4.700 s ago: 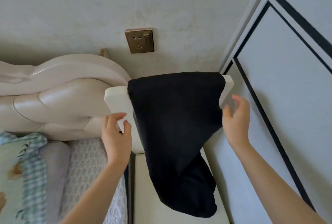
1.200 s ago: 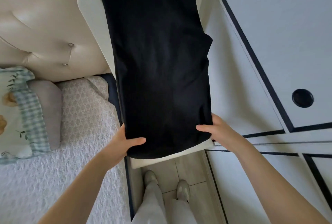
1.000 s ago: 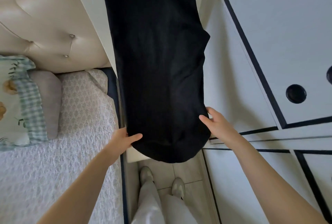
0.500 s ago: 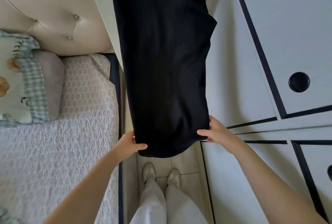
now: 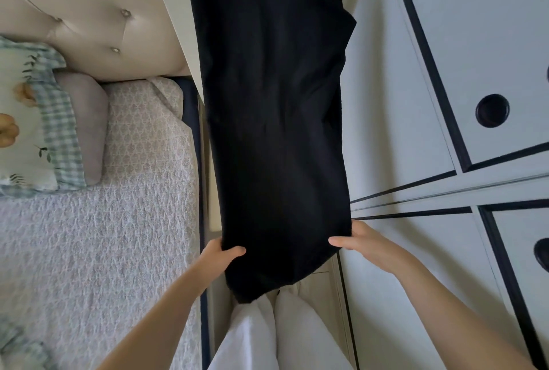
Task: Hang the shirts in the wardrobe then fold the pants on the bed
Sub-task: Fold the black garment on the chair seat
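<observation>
Head view: a narrow gap separates the bed (image 5: 98, 245) on the left from the wardrobe (image 5: 416, 120) doors on the right. The black pants (image 5: 276, 120) hang over a pale board (image 5: 175, 13) beside the headboard (image 5: 98, 7). The left hand (image 5: 218, 256) and right hand (image 5: 361, 243) each pinch a side near the lower end, thumbs on the front. Likely purpose: to keep the cloth spread and level for lifting off toward the bed.

A floral pillow (image 5: 20, 120) lies below the tufted headboard (image 5: 98, 13).
</observation>
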A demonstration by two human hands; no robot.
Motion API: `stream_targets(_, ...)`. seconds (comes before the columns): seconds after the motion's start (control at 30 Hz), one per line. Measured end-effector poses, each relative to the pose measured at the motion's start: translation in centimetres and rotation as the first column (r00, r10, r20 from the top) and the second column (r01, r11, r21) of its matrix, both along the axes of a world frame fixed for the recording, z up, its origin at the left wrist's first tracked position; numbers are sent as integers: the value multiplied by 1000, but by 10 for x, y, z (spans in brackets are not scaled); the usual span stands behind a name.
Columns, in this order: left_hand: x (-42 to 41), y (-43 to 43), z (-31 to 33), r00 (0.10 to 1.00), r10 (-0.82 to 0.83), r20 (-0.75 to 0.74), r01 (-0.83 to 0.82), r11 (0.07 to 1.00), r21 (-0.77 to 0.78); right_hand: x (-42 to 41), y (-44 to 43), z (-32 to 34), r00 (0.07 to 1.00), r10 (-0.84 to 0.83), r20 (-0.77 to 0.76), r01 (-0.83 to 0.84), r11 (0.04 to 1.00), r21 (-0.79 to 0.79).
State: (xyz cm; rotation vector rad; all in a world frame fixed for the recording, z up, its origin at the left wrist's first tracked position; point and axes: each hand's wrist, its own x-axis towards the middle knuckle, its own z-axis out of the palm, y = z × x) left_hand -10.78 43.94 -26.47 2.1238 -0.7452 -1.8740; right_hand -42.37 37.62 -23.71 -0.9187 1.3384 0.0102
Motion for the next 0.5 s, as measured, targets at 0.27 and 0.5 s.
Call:
stream_targets(0.27,3,27,-2,998,-34,-44,33,999,-26,-3,30,-12,998,-2,-65,4,999,33)
stream_targets(0.5,-3,53,-8,993,-120,-16,119,993,-18,-1,40,-13,1000,-25,-17,26,999,32)
